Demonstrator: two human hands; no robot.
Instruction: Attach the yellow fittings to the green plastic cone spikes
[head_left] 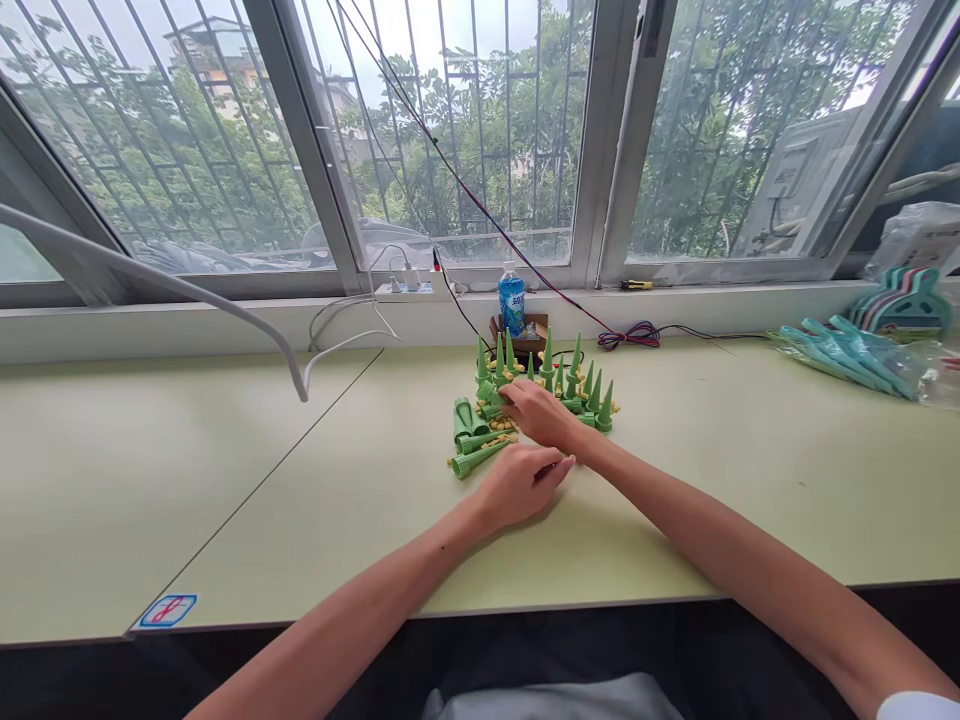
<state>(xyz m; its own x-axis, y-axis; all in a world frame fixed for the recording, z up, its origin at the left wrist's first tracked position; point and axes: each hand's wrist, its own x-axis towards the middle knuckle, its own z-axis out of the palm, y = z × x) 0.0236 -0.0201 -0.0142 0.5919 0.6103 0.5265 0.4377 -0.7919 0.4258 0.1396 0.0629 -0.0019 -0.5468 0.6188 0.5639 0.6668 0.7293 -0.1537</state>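
A cluster of green plastic cones (551,385) with small yellow parts stands and lies in the middle of the pale green table (225,470). Some cones stand upright at the back; others (476,445) lie flat on the left. My right hand (536,412) reaches into the cluster, palm down, fingers curled on the pieces near its left side. My left hand (521,483) rests on the table just in front of the pile, fingers bent and close together, touching the lying cones' end. What either hand grips is hidden.
A blue water bottle (512,300) stands by a small brown box (534,335) behind the cones. Red and black cables (630,335) and a power strip (409,288) lie along the windowsill. Teal plastic parts in bags (847,355) sit at the right. A white lamp arm (187,290) crosses the left.
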